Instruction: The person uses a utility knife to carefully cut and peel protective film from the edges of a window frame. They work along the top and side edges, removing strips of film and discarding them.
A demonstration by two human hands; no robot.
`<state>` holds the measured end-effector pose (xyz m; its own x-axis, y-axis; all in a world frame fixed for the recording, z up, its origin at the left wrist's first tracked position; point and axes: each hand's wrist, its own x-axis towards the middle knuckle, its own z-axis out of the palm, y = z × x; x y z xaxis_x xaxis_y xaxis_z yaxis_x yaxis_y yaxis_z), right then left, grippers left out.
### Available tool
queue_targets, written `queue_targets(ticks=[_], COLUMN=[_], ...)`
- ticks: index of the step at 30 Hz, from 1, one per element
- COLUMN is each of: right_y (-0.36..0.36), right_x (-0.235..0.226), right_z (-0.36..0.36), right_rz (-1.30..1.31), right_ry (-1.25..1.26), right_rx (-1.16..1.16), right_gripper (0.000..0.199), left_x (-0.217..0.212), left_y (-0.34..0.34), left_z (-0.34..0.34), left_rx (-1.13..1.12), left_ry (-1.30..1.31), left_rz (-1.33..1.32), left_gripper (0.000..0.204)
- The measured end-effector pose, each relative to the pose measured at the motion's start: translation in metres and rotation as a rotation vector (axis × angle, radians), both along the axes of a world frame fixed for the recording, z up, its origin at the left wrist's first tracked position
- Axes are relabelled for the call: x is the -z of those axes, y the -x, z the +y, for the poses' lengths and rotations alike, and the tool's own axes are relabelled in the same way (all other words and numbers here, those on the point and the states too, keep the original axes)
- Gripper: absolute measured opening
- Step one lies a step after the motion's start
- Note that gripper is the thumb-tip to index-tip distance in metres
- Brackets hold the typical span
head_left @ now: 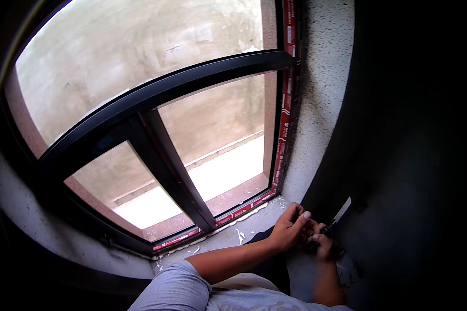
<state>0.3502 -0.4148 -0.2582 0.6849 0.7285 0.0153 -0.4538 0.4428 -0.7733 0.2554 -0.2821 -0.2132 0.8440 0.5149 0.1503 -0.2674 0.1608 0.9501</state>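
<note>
My left hand (pixel 290 228) and my right hand (pixel 324 246) meet low at the right, close to the dark wall surface (pixel 399 155). A small scraper with a pale flat blade (pixel 341 211) points up and to the right against that dark wall; my right hand grips its handle. My left hand rests on the right hand and the tool's handle, fingers curled. Both forearms come in from the lower edge, with grey sleeves below.
A black-framed window (pixel 155 98) with a red protective strip (pixel 284 103) along its frame fills the left and centre. A rough pale plastered reveal (pixel 321 78) runs beside it. The grey sill (pixel 233 233) carries bits of debris.
</note>
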Motion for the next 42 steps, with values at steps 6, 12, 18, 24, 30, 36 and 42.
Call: queue_targets(ticks=[6, 12, 18, 24, 30, 36, 42], right_y=[-0.003, -0.069, -0.133, -0.106, -0.081, -0.091, -0.09], right_x=[0.032, 0.056, 0.148, 0.173, 0.186, 0.211, 0.22], right_z=[0.015, -0.024, -0.081, -0.08, -0.065, -0.061, -0.05], right_rz=[0.187, 0.032, 0.248, 0.423, 0.2, 0.184, 0.159], right_ry=[0.03, 0.165, 0.438, 0.57, 0.638, 0.682, 0.685], right_rx=[-0.057, 0.242, 0.55, 0.602, 0.739, 0.616, 0.56], right_gripper=[0.013, 0.016, 0.019, 0.014, 0.022, 0.021, 0.023], left_x=[0.03, -0.08, -0.197, -0.193, -0.175, -0.172, -0.171], left_y=[0.028, 0.101, 0.191, 0.188, 0.162, 0.166, 0.167], left_z=[0.045, 0.144, 0.245, 0.277, 0.293, 0.3, 0.301], left_rx=[0.13, -0.707, -1.659, -1.725, -1.915, -1.865, -1.882], left_ry=[-0.932, -0.835, -1.236, -1.303, -1.409, -1.496, -1.528], left_rz=[0.114, 0.369, 0.194, 0.173, -0.058, -0.124, -0.125], left_gripper=[0.025, 0.023, 0.012, 0.013, 0.011, 0.011, 0.011])
